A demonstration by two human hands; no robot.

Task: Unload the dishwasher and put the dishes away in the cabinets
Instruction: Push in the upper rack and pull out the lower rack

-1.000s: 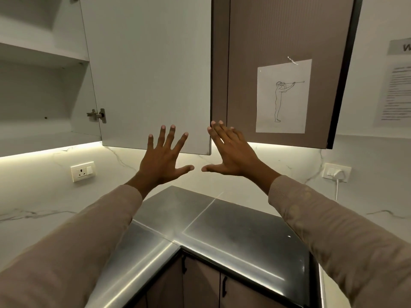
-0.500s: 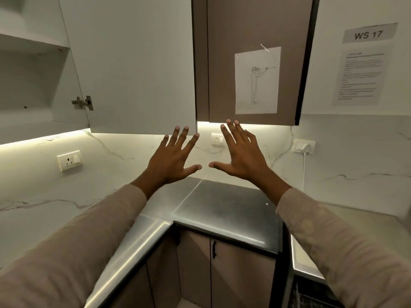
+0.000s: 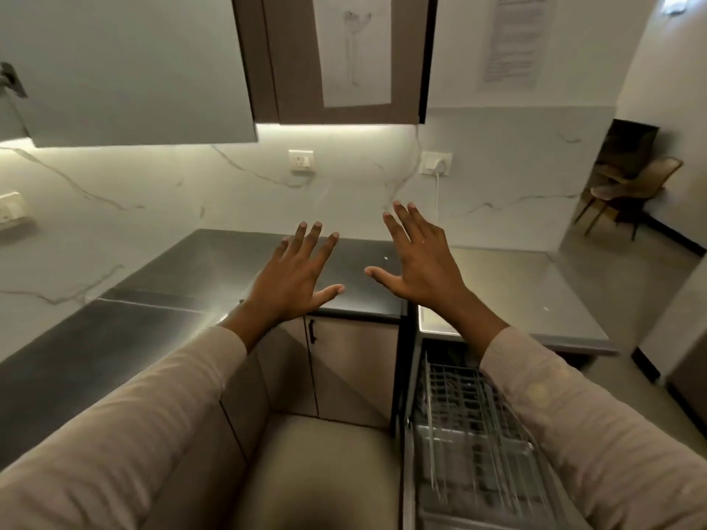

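dishwasher rack (image 3: 470,434): extended at lower right, beneath the right sleeve (image 3: 574,415); contents blurred, cannot tell. left hand (image 3: 290,279) and right hand (image 3: 421,269): raised side by side, apart, fingers straight and spread wide, holding nothing, above the dark countertop (image 3: 183,273). beyond: wall socket (image 3: 301,160) on the marble backsplash (image 3: 153,185). farthest: open cabinet door (image 3: 134,70) at upper left, beside the brown upper cabinet (image 3: 294,82).

Open air lies between the dark polished metal corner countertop (image 3: 214,262) and the brown ribbed wall cabinet (image 3: 290,70) above it. The swung-out flat white cabinet door (image 3: 126,70) juts overhead at left; the pulled-out grey wire dishwasher rack (image 3: 466,415) blocks the lower right.
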